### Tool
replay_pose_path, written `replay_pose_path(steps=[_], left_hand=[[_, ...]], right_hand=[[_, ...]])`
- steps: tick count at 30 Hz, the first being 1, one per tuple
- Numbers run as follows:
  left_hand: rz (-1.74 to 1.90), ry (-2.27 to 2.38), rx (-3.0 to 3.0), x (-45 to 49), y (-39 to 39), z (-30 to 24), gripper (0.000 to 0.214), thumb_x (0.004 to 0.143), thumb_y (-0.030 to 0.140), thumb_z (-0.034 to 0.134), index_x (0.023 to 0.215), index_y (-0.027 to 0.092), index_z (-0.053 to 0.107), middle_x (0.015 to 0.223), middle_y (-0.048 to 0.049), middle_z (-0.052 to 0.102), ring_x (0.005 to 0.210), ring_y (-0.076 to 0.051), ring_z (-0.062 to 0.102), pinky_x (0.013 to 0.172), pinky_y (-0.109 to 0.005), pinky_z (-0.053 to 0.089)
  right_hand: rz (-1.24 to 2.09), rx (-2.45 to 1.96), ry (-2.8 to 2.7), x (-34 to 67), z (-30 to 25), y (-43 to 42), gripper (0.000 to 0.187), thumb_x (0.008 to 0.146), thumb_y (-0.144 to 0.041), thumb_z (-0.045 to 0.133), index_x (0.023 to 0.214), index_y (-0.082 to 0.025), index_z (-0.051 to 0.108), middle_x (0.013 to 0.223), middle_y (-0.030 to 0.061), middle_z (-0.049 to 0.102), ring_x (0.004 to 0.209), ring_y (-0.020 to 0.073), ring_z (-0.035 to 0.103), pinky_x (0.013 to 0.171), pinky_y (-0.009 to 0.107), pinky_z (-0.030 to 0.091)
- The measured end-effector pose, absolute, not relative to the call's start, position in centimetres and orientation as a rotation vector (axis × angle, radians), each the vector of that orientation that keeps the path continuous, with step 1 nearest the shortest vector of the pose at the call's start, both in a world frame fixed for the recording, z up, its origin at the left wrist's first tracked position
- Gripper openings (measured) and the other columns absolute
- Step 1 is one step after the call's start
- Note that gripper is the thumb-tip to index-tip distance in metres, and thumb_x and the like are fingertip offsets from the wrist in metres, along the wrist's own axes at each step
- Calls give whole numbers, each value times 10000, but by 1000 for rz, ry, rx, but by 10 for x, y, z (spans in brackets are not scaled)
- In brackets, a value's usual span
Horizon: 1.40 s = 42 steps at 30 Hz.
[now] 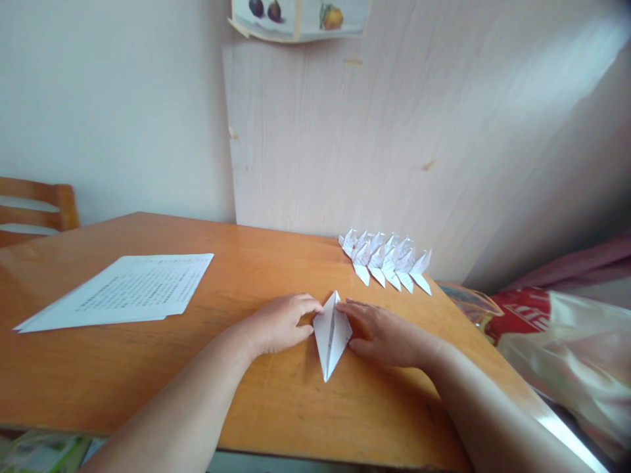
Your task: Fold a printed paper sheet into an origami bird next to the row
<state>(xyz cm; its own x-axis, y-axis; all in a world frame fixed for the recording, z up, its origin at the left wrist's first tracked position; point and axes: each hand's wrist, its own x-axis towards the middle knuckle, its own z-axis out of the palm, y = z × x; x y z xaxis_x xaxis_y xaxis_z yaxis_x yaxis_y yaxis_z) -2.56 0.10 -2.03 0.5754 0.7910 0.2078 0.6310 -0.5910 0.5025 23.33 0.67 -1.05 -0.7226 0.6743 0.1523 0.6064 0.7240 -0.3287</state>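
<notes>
A white kite-shaped folded paper lies on the orange wooden table, its long point toward me. My left hand rests on the table at the paper's left edge, fingers curled with the tips pressing that edge. My right hand lies flat at the paper's right edge, fingers stretched out and touching it. Neither hand lifts the paper.
Several finished folded paper pieces lie overlapped in a row near the table's far edge by the wall panel. A stack of printed sheets lies at the left. A wooden chair stands far left; a plastic bag sits off the table's right side.
</notes>
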Motion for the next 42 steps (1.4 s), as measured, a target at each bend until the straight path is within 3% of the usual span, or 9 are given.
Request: replay_pose_path(steps=[6, 13, 19, 25, 31, 35, 37, 39, 42], left_hand=[[756, 949, 2409, -22, 4, -22, 318, 941, 176, 481, 1169, 264, 685, 1229, -35, 654, 1129, -181, 595, 1007, -312, 436], [1060, 1015, 2049, -14, -1, -9, 304, 991, 368, 459, 1093, 201, 691, 1024, -44, 701, 972, -200, 633, 907, -330, 478], [1162, 834, 1675, -10, -4, -2, 275, 963, 397, 520, 990, 142, 621, 928, -59, 690, 825, -179, 629, 784, -308, 506], [1139, 723, 1464, -9, -6, 1, 337, 903, 265, 607, 1204, 150, 510, 1060, -101, 688, 939, -212, 659, 897, -372, 489], [1042, 940, 1477, -10, -4, -6, 599, 856, 222, 613, 1390, 143, 354, 962, -86, 686, 882, -219, 661, 832, -374, 491], [1003, 1276, 1690, -13, 2, -25, 895, 766, 238, 687, 1516, 165, 205, 1134, -143, 639, 919, -238, 639, 831, -395, 491], [1068, 1381, 1840, -16, 5, -31, 914, 711, 238, 731, 1503, 207, 276, 1330, -168, 537, 1101, -276, 586, 942, -426, 461], [1089, 1391, 1971, -18, 7, -33, 706, 738, 236, 698, 1397, 211, 448, 1351, -141, 527, 1186, -282, 541, 1016, -445, 424], [993, 1260, 2039, -16, 6, -28, 336, 807, 181, 580, 1140, 196, 625, 1162, -87, 641, 1089, -232, 592, 977, -399, 464]], right_hand=[[448, -1068, -2585, 230, 1, 0, 454, 873, -240, 584, 1326, -250, 559, 1224, 80, 677, 1091, 271, 641, 961, 438, 479], [560, -940, -2263, 230, 2, 2, 341, 937, -306, 568, 1273, -252, 595, 1248, 67, 661, 1145, 240, 605, 999, 421, 457], [1034, -781, -1942, 222, -5, 3, 235, 966, -370, 545, 1130, -216, 615, 946, 46, 687, 850, 174, 636, 770, 337, 516], [1336, -796, -1815, 217, -12, 1, 214, 928, -350, 605, 1065, -191, 564, 767, -3, 610, 650, 116, 568, 614, 267, 477], [1436, -1034, -1902, 216, -16, 1, 267, 926, -334, 563, 1138, -178, 514, 720, -4, 632, 582, 131, 608, 554, 267, 485], [1103, -1348, -2120, 220, -19, 3, 396, 905, -334, 569, 1254, -157, 512, 673, 3, 635, 539, 133, 584, 488, 245, 402], [780, -1428, -2190, 223, -20, 5, 452, 872, -333, 617, 1273, -143, 531, 664, 7, 625, 555, 133, 556, 486, 247, 348], [586, -1416, -2210, 225, -19, 7, 433, 863, -311, 622, 1256, -141, 553, 674, 7, 616, 579, 137, 542, 498, 253, 327], [490, -1287, -2227, 224, -15, 5, 291, 876, -250, 581, 1156, -175, 610, 735, 12, 615, 631, 140, 553, 547, 257, 373]])
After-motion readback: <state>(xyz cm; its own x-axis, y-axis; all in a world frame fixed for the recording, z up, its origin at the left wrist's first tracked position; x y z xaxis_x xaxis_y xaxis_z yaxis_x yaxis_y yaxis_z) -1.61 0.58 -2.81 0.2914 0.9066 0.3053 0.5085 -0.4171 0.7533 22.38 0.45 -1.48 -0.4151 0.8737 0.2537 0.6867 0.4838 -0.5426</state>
